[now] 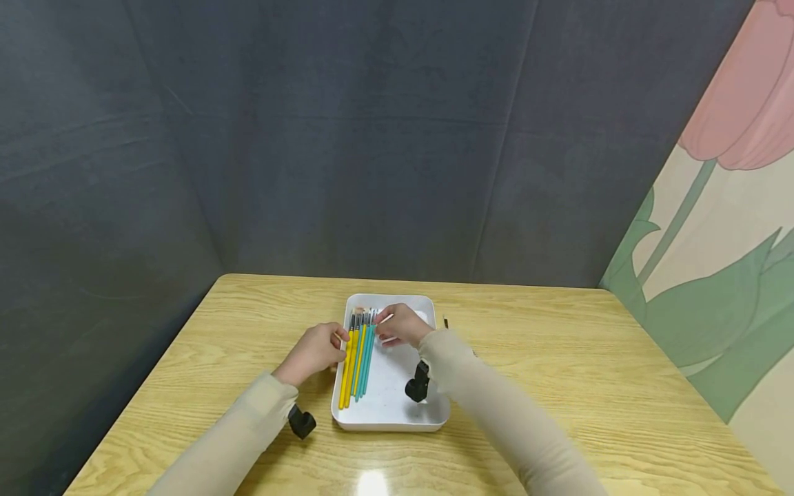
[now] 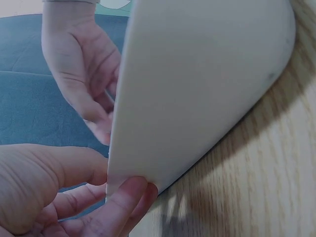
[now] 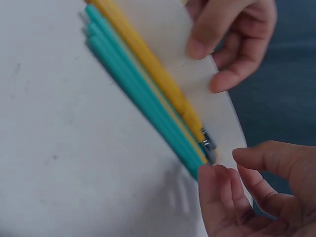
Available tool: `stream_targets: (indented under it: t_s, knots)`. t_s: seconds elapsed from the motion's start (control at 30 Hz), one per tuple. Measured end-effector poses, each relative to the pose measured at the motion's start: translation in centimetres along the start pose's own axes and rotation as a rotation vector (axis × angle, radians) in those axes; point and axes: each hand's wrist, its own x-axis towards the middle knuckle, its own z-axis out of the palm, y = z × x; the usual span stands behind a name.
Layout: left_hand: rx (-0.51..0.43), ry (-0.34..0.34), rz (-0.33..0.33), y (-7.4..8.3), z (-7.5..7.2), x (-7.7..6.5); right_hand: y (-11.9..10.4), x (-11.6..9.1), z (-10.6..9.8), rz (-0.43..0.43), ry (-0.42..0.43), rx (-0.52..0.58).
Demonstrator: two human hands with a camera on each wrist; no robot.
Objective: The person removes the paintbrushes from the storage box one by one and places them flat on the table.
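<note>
In a white tray (image 1: 397, 419), several paintbrushes (image 1: 356, 362) with yellow and turquoise handles lie side by side along the left wall, bristles toward the far end. My left hand (image 1: 316, 350) grips the tray's left rim. In the left wrist view its thumb (image 2: 81, 165) is at the rim and its fingers (image 2: 126, 202) press the outer wall. My right hand (image 1: 402, 325) is over the tray's far half, beside the bristle ends. In the right wrist view its fingertips (image 3: 215, 173) are right at the turquoise handles (image 3: 143, 103), with the thumb spread apart from them.
The tray stands on a wooden table (image 1: 546, 358). A thin dark-tipped item (image 1: 445, 322) lies right of the tray, partly hidden by the right forearm. Dark cloth (image 1: 372, 138) hangs behind the table and at its left; a wall with a painted tulip (image 1: 732, 103) is on the right.
</note>
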Motion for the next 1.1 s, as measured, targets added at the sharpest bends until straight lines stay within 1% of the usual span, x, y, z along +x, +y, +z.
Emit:
stream_targets:
  t_s: [0.27,0.5,0.73,1.1]
  knots:
    - [0.011,0.014,0.028,0.0,0.0,0.0,0.8,0.6,1.1,0.006,0.036,-0.049]
    - [0.009,0.009,0.015,0.1,0.1,-0.1,1.1,1.2,1.5,0.052,0.074,-0.068]
    - [0.011,0.008,0.015,0.1,0.1,0.0,0.8,1.2,1.7,0.090,0.088,-0.082]
    - [0.004,0.018,0.023,0.1,0.0,-0.1,0.7,1.5,1.9,0.079,0.103,-0.124]
